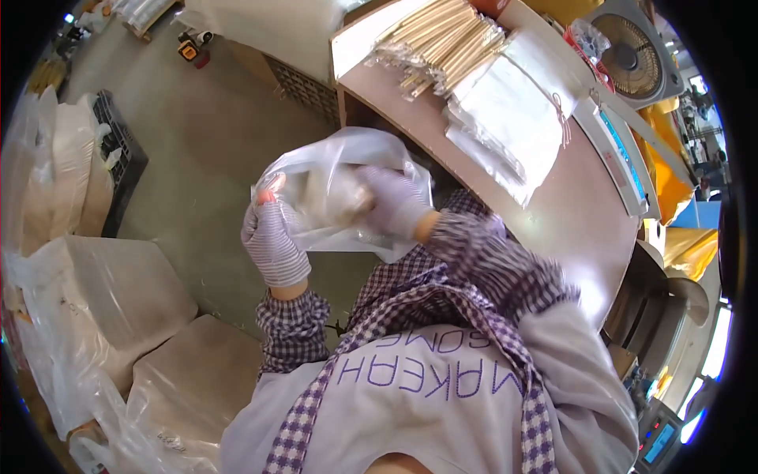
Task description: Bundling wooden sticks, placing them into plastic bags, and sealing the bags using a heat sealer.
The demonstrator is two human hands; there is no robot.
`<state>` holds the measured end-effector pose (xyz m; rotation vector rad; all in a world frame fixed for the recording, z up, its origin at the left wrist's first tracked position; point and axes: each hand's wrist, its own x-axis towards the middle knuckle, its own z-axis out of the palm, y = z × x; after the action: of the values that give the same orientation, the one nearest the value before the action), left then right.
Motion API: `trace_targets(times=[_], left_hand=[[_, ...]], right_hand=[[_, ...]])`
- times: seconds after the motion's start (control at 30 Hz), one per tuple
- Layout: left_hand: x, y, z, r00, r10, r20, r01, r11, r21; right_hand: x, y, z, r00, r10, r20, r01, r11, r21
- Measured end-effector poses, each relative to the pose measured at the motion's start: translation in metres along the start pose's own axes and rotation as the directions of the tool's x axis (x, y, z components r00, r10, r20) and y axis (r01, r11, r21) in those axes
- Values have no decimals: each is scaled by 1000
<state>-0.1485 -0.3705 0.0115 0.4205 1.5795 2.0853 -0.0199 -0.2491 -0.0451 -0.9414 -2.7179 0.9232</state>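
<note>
A large clear plastic bag [347, 146] hangs in front of me, off the near-left edge of the table, with its mouth spread. My left hand [275, 233], in a striped glove with thumb and a fingertip bare, is closed on the bag's left rim. At the bag's right side is my right hand [395, 201], also gloved and smeared by motion; its fingers do not show clearly. Something pale and blurred [335, 193] shows inside the bag beside the right fingers, too smeared to name.
On the table [553, 225] lie a bundle of wrapped thin sticks [442, 39] and a stack of clear bags [505, 110]. A long device with a blue strip [620, 150] and a fan [632, 55] stand beyond. Plastic-covered cartons [118, 284] fill the left, near a black crate [122, 166].
</note>
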Motion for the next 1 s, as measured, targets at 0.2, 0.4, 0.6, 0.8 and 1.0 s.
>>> trace_targets(times=[0.2,0.4,0.6,0.8,1.0], left_hand=[[-1,-23,13,997,78,18,-76,995,-65],[68,-12,-20,982,119,-147,-143,975,-168],[124,-48,36,977,134,-165,-156,979,-133],[91,-27,120,909,368,193,-415,841,348],[-126,-110,319,73,116,991,-378,922,-80]], right_hand=[[88,77,124,911,164,377,-92,975,-203],[33,-4,-50,892,-280,354,221,955,198],[-160,84,-139,871,248,-425,-176,964,202],[-342,154,-130,563,659,-499,-392,744,541],[-416,160,-159,192,665,-722,-386,728,567]])
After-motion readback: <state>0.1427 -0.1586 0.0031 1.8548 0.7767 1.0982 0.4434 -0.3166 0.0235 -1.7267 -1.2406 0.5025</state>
